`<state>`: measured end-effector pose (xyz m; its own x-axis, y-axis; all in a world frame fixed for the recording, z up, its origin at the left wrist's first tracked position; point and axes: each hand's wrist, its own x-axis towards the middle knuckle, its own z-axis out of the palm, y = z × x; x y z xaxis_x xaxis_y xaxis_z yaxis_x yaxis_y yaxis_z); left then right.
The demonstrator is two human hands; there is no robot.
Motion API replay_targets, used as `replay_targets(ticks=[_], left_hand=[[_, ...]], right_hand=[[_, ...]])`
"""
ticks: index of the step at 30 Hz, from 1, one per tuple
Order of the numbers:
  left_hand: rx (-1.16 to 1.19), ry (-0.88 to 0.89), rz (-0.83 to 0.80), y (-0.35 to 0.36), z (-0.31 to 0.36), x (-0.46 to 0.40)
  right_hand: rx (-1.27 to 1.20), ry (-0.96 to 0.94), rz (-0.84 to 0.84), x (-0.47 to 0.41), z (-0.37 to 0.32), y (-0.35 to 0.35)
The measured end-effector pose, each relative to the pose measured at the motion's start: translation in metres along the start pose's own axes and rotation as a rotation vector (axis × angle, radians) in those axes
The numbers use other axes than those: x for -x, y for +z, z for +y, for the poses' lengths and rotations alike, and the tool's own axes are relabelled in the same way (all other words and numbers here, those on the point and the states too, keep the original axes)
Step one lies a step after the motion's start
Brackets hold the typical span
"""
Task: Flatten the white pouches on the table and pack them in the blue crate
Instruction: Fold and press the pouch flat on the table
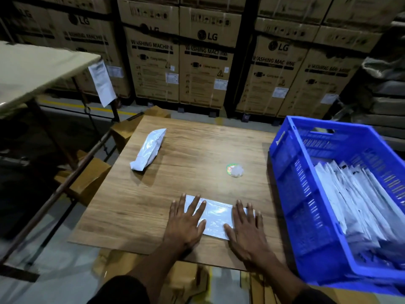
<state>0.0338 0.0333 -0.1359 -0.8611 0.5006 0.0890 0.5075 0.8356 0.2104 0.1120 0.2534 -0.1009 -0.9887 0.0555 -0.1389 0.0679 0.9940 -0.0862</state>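
Both hands lie flat on one white pouch [215, 217] near the front edge of the wooden table [197, 150]. The left hand [186, 222] covers its left end, fingers straight and spread, palm down. The right hand [246, 227] covers the right end in the same way; neither hand curls round the pouch, they only press on it. The pouch looks flat btw. the two hands.

A 2nd pouch [149, 149] lies at the far left of the table, well apart, puffy and not flattened. A small round sticker [234, 170] w/ crumpled film is near the table centre.

The blue crate [306, 194] stands just right of the table; packed pouches [355, 200] stand in a row inside it.

Behind are stacked cartons [206, 69] marked LG.
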Motion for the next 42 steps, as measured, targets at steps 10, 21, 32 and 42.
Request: replay_targets(ticks=[10, 21, 32, 42], left_hand=[[-0.010, -0.011, -0.029, 0.000, -0.003, -0.002], [-0.087, 0.082, -0.025, -0.008, -0.007, 0.006], [-0.205, 0.165, 0.053, -0.020, -0.009, 0.008], [-0.177, 0.079, 0.193, -0.050, -0.014, -0.002]], right_hand=[[0.034, -0.274, 0.023, 0.004, -0.020, 0.006], [0.104, -0.310, 0.260, -0.006, -0.028, 0.008], [0.010, -0.389, 0.367, 0.005, -0.028, -0.016], [0.126, -0.782, 0.387, -0.010, -0.014, -0.040]])
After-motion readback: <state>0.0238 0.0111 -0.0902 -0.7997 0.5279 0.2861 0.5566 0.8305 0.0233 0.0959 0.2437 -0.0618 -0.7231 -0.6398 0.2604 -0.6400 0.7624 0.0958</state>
